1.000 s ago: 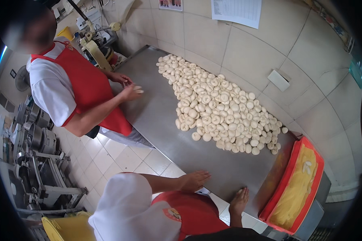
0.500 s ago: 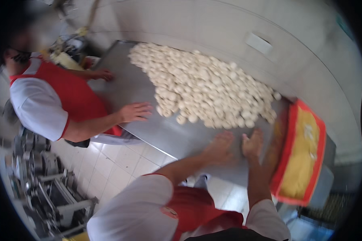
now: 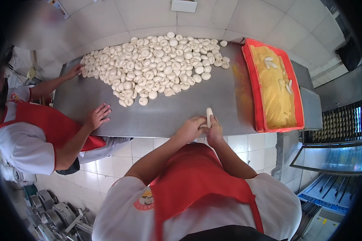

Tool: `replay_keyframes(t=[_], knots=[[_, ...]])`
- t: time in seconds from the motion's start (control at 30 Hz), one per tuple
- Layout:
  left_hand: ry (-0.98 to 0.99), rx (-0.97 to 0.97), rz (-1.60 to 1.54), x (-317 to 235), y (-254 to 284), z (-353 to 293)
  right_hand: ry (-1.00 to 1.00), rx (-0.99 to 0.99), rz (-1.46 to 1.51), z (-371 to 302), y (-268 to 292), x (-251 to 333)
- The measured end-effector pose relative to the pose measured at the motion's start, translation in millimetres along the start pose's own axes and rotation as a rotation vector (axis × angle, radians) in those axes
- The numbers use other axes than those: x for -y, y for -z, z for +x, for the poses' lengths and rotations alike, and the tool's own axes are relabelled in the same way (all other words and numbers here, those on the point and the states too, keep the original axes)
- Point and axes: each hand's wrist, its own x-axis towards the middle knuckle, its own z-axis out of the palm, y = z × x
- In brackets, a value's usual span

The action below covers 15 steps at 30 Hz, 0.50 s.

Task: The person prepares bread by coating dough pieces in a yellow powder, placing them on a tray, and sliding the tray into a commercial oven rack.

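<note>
Two red aprons (image 3: 201, 172) are showing, plus one left hand (image 3: 191, 129), one right hand (image 3: 215, 131) and a co-worker's two hands (image 3: 97, 117); one metal worktable (image 3: 149, 122) is bearing well over a hundred dough rounds (image 3: 149, 64), one red tray (image 3: 256, 100) at least four dough pieces (image 3: 281, 82)

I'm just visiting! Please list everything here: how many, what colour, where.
Worktable: one, grey, centre.
Dough rounds: many, cream, worktable's far side.
Crate: one, red, worktable's right end.
Crumbly filling: one layer, yellow, inside crate.
Small pieces: several, whitish, on filling.
Wall box: one, white, top centre.
Tiles: many, pale, wall and floor.
Metal equipment: several, grey, lower left and right.
Co-worker: one, white-sleeved, left.
Aprons: two, red, left and bottom centre.
Dough stick: one, white, worktable's near edge.
Left hand: one, bare, beside stick.
Right hand: one, bare, holding stick.
</note>
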Motion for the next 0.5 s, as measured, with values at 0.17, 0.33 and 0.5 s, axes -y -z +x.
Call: replay_keyframes(t=[0.17,0.33,0.5], knots=[[-0.046,-0.335,0.124,-24,25,39,-0.221,0.319,0.483,20,4,65],[0.134,-0.509,0.566,56,95,57,0.361,0.302,0.700,100,10,207],[0.209,-0.569,0.477,94,113,61,0.297,-0.062,-0.627,203,-27,124]])
